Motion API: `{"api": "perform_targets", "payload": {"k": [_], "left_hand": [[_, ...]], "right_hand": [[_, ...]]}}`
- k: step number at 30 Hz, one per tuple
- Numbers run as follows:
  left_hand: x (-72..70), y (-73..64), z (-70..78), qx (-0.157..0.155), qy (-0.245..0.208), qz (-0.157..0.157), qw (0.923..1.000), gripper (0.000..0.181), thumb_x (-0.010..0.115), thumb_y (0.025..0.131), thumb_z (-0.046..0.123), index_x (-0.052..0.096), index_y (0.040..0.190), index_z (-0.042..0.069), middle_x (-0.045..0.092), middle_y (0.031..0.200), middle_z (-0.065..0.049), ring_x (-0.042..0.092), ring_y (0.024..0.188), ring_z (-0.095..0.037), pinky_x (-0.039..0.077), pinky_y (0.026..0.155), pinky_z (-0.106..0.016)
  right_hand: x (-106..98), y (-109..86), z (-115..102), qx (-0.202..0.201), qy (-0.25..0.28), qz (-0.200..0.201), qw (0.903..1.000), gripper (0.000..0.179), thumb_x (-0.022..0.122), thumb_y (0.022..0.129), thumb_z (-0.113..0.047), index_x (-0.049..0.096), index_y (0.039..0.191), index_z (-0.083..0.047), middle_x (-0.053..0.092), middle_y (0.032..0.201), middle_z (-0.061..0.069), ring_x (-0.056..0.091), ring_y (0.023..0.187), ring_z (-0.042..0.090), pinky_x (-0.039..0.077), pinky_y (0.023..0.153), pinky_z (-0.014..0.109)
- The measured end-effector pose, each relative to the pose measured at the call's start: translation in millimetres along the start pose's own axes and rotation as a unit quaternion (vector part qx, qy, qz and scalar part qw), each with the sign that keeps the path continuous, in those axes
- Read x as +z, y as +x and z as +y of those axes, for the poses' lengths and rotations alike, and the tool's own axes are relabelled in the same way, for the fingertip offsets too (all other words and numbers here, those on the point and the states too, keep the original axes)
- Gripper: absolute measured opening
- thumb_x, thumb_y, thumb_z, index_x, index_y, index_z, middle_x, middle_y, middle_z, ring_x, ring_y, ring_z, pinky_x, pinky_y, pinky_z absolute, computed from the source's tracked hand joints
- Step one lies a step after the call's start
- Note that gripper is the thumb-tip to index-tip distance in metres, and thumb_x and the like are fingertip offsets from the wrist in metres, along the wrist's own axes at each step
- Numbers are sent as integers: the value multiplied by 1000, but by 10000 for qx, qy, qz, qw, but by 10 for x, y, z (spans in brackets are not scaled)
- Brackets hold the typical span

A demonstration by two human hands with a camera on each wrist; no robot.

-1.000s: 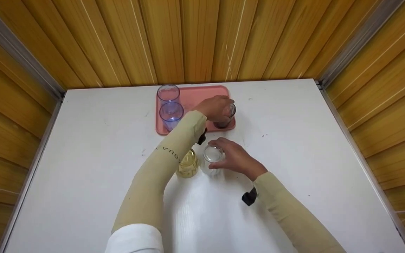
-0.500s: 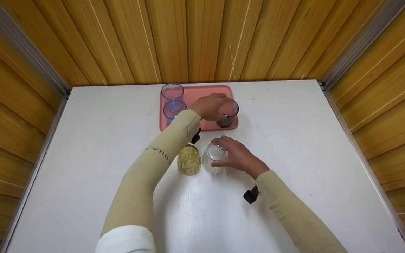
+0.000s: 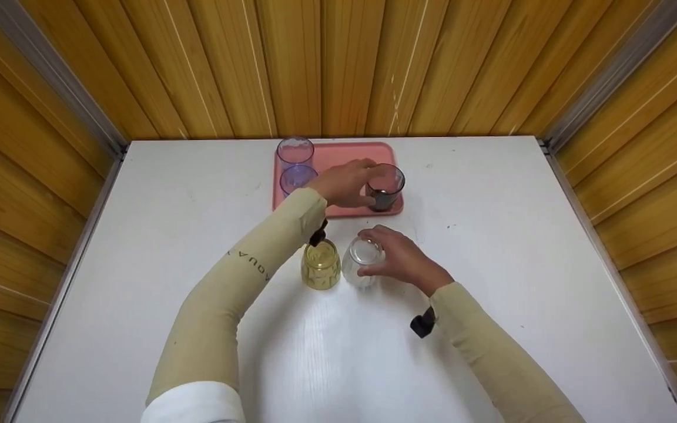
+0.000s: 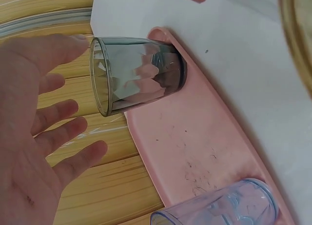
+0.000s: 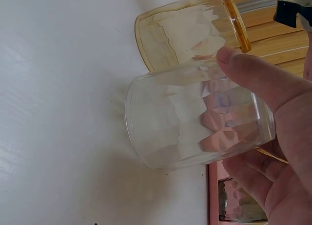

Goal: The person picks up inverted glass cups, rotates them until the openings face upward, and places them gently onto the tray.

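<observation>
A smoky grey glass [image 3: 384, 200] stands upright at the right end of the pink tray [image 3: 338, 154]. Just left of its rim is my left hand [image 3: 344, 183]; the left wrist view shows the fingers [image 4: 70, 161] spread and apart from the glass. Nearer to me, my right hand [image 3: 403, 258] grips a clear glass [image 5: 180, 117] that stands upside down on the white table, the thumb on one side of it and the fingers partly hidden on the other. Close to its left is a yellow glass [image 3: 321, 270], also upside down.
Two blue-tinted glasses [image 3: 295, 154] stand upright, one behind the other, on the tray's left end; the left forearm partly covers the nearer one. The white table [image 3: 491, 235] meets wood-patterned walls [image 3: 338, 70] at the back and sides.
My left hand has let go of the grey glass and drawn slightly left, leaving it on the tray. The right hand stays at the clear glass. The head view has shifted a little.
</observation>
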State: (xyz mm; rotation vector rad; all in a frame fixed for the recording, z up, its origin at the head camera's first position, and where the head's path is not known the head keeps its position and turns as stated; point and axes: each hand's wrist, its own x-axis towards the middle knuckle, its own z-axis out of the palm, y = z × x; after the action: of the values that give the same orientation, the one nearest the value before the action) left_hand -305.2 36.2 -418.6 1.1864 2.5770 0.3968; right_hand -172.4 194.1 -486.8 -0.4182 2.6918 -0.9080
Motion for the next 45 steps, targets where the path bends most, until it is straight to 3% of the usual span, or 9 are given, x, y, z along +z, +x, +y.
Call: {"api": "perform_targets", "payload": {"k": [11, 20, 35, 41, 45], "left_hand": [[44, -192, -120, 216, 134, 51, 9997, 60, 67, 90, 33, 44, 144, 20, 50, 137, -6, 51, 127, -22, 46, 105, -40], [98, -376, -148, 310, -18, 155, 9994, 54, 67, 90, 37, 51, 139, 22, 55, 132, -3, 54, 123, -19, 46, 105, -37], [196, -669, -74, 251, -125, -437, 9987, 49, 65, 91, 39, 55, 134, 18, 56, 134, -3, 59, 119, -21, 49, 102, -38], [240, -768, -55, 347, -122, -626, 9974, 46, 67, 89, 39, 60, 130, 17, 59, 131, -3, 59, 118, -21, 49, 101, -39], [276, -808, -32, 199, 4, -859, 9961, 49, 67, 87, 45, 61, 128, 20, 60, 131, -3, 60, 116, -21, 50, 100, -42]], "right_hand": [[-17, -1, 31, -167, 60, 38, 9998, 74, 86, 68, -38, 55, 133, -16, 60, 126, 9, 57, 116, 26, 45, 102, 45], [-14, 12, 31, -56, 134, -84, 9999, 79, 85, 70, -39, 52, 137, -12, 59, 127, 12, 56, 118, 30, 45, 102, 46], [28, -7, 35, 136, 159, -97, 9997, 81, 84, 69, -43, 51, 139, -16, 56, 134, 8, 52, 124, 25, 42, 106, 48], [42, -8, 20, 39, 102, -55, 9999, 80, 84, 70, -42, 51, 138, -17, 56, 132, 7, 54, 121, 25, 43, 105, 47], [37, -21, 28, -76, 108, 3, 9999, 79, 84, 70, -40, 52, 138, -16, 57, 130, 8, 55, 119, 26, 45, 103, 46]]}}
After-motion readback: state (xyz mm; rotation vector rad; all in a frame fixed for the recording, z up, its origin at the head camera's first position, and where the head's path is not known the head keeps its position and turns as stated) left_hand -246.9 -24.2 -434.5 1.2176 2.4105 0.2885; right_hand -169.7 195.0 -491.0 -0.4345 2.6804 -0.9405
